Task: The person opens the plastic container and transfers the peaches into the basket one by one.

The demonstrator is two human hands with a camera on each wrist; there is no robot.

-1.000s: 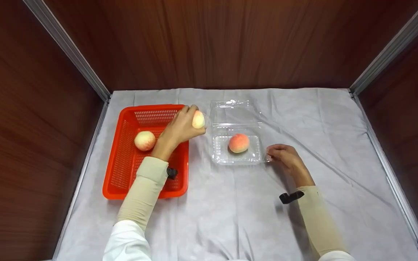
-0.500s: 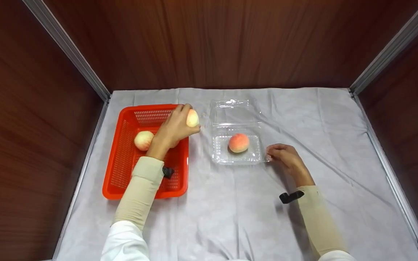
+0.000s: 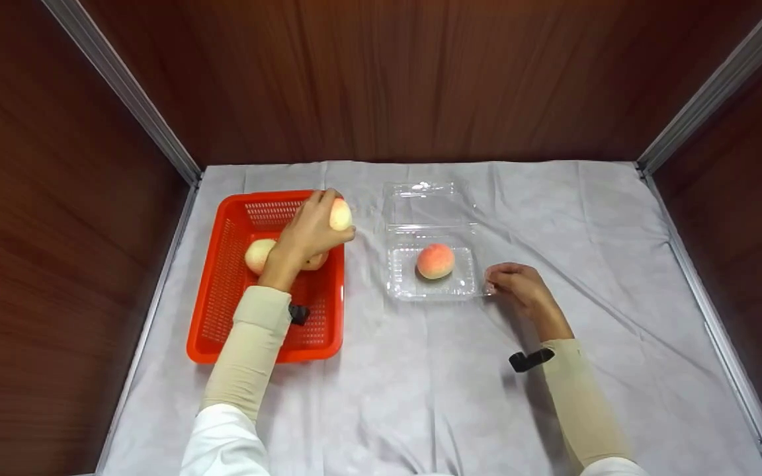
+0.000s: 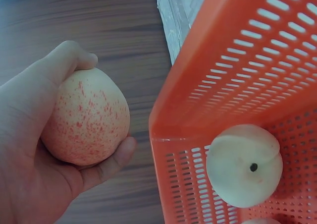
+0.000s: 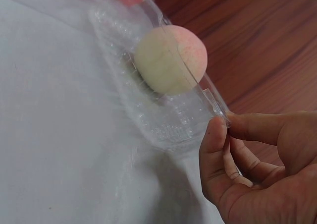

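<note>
My left hand (image 3: 309,230) grips a pale, red-speckled peach (image 4: 89,117) above the right rim of the red plastic basket (image 3: 200,330). Thumb and fingers curl round the fruit in the left wrist view. Inside the basket lie a pale peach (image 3: 259,255) and another peach (image 3: 317,261), both partly hidden by my wrist. My right hand (image 3: 520,285) pinches the right edge of an open, clear plastic clamshell box (image 3: 404,284) between thumb and fingertips. One pink-orange peach (image 3: 435,261) sits in the box's base; its lid (image 3: 430,205) lies folded back behind.
A grey-white cloth (image 3: 381,403) with creases covers the table. Brown wood-grain panels (image 3: 421,79) with metal edge strips enclose the back and both sides. Between the basket and the box is a narrow strip of cloth.
My left hand has moved left with the peach, from beside the box to over the basket's right rim. My right hand and the box have stayed put.
</note>
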